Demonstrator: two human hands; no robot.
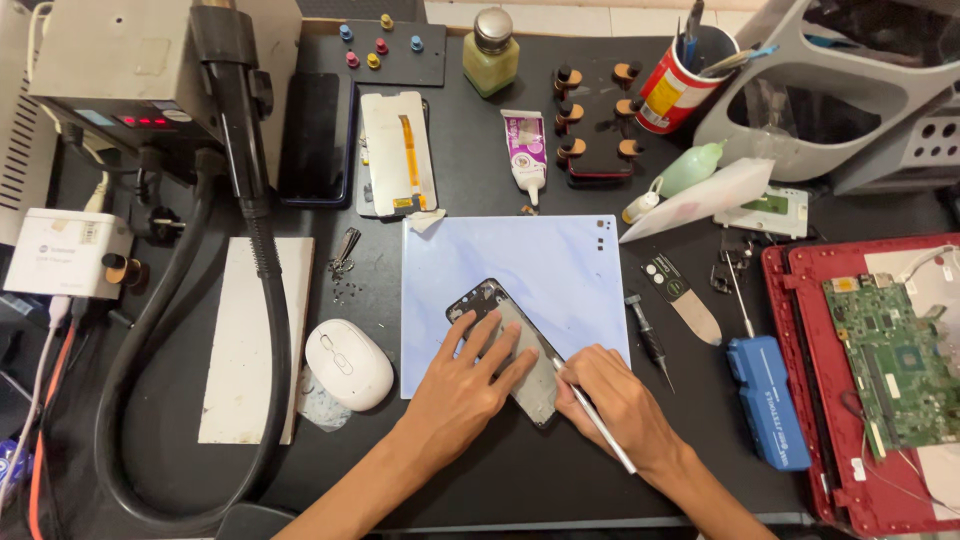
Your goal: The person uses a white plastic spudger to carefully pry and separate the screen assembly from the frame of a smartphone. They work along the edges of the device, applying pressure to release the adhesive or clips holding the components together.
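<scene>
Down on the pale blue work mat (560, 260), the left hand (462, 385) lies flat with fingers spread across a phone frame (505, 345), pinning it at an angle near the mat's lower edge. And the right hand (622, 402) is closed in a pencil grip around a slim metal tool (598, 418), its tip set against the frame's right-hand edge, just beside the left fingertips. That frame looks thin and light, stiff enough to hold flat yet likely easy to bend or crack, so broad, even pressure over its middle seems the safest hold, with fingers kept off the narrow rim. A white mouse (349, 364) sits just left of the mat; a small screwdriver (649, 340) and a blue tool case (767, 400) lie to the right. Further up, a detached phone screen (397, 152) rests face-down beside a tube of glue (525, 150).
</scene>
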